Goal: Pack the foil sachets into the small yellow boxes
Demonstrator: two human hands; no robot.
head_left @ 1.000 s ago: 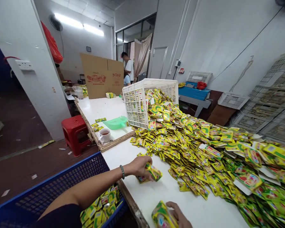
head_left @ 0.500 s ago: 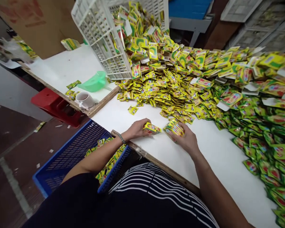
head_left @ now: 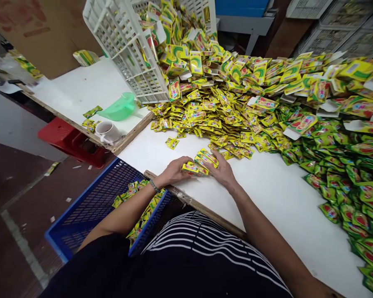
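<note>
Over the white tabletop, near its front edge, my two hands are close together. My left hand is closed on a small yellow box with red fruit pictures. My right hand grips several similar yellow boxes side by side, brought up against the box in the left. The fingers beneath the boxes are partly hidden. Just beyond them spreads a heap of small yellow sachets, and one loose yellow sachet lies apart at its left.
A tilted white crate spills yellow cartons at the back. Green sachets cover the right side. At left are a mug, a green scoop and a red stool. A blue crate holding packets sits below the edge.
My right hand has moved left with its boxes, closing the gap to the box in my left hand. My left hand has hardly moved.
</note>
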